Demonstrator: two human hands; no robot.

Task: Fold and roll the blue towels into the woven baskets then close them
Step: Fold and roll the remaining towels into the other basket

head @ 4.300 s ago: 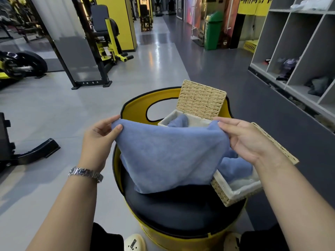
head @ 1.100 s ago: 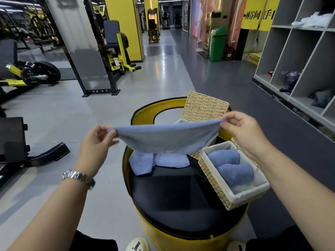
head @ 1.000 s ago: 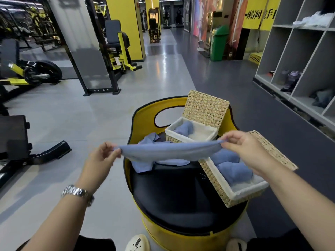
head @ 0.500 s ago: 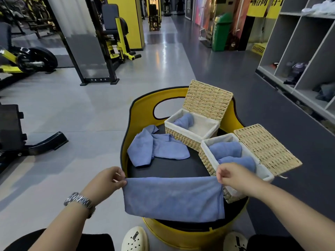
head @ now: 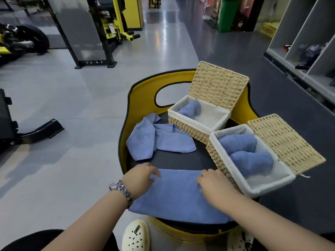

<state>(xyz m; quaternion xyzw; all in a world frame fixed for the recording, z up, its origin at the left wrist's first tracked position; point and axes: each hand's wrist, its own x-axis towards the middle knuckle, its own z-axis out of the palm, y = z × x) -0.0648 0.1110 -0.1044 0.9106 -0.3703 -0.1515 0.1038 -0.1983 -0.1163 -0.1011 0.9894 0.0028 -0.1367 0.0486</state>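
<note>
A folded blue towel [head: 178, 194] lies flat on the near edge of the black seat pad [head: 177, 158]. My left hand [head: 141, 176] rests on its left end and my right hand [head: 212, 182] on its right end, fingers spread on the cloth. A crumpled blue towel [head: 157, 140] lies further back on the pad. The near woven basket [head: 217, 156], lid open to the right, holds two rolled blue towels [head: 252, 161]. The far woven basket [head: 188, 126], lid upright, holds one blue towel [head: 190, 109].
The baskets stand on a round yellow stool [head: 143, 98] with a cut-out backrest. Grey shelving [head: 306, 37] runs along the right. Gym machines [head: 108, 31] stand at the back left, a black frame [head: 27, 131] on the floor to the left. White clogs [head: 136, 236] show below.
The towel, held stretched in the air between both hands, was lowered and laid flat on the near seat edge. Both hands let go of its corners and now rest on top.
</note>
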